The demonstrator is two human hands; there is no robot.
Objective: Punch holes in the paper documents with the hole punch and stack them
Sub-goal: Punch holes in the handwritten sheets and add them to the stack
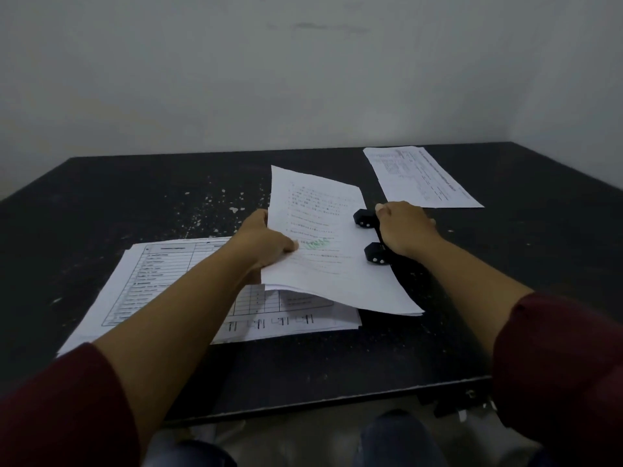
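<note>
Nearest, two dark red sleeves [64,409] frame the view, with bare forearms reaching out over the black table [303,365]. Just beyond the near table edge, a spread pile of printed forms [161,274] lies flat under the left forearm, its long axis running left to right.

The left hand [263,244] pinches a thin sheaf of papers [330,257] at its left edge, thumb on top and fingers hidden beneath. The sheaf is lifted off the pile on that side and slopes down to the right. Its long axis runs near to far, the far corner pointing away toward the wall.

The sheaf's right edge sits in the black hole punch [369,237], whose two punch heads rest on top of the paper. The punch's long axis follows that edge. The right hand [404,230] is curled down over the punch lever, fingers closed around it.

Beyond the right fingers, well apart, a single printed sheet [421,176] lies flat, angled away to the left.
</note>
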